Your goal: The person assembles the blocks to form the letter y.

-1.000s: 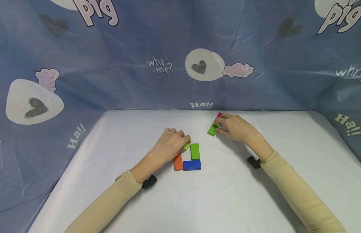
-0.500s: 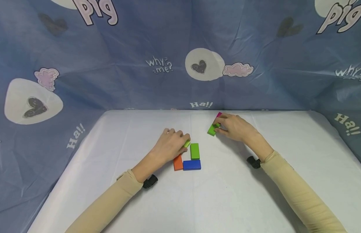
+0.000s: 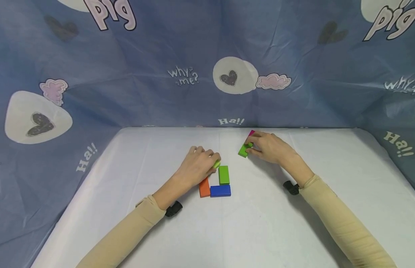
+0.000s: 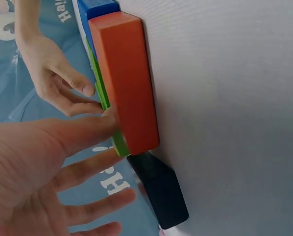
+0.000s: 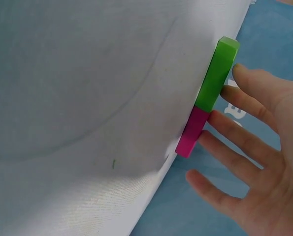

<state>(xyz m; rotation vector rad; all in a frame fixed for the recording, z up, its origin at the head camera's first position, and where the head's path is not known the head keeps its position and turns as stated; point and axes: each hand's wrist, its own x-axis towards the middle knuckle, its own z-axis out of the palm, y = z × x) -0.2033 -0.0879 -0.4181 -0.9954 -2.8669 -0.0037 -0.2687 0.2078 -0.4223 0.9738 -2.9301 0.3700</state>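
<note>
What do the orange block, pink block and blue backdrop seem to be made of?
Orange block: perhaps painted wood or plastic, satin; even color, soft sheen, no visible grain. Pink block: likely the same, smooth, evenly colored. Blue backdrop: probably printed fabric, mostly matte; creases show, though plastic sheeting is possible.

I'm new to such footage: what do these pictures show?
There is no machine, just a person's bare hands. The wide picture comes from a head-worn camera; the close ones from a camera on each wrist. On the white surface lie an orange block, a blue block and a green block; the left wrist view adds a dark block. The left hand pinches a light green block. The right hand seems to touch another green block and a magenta block, set end to end.
</note>
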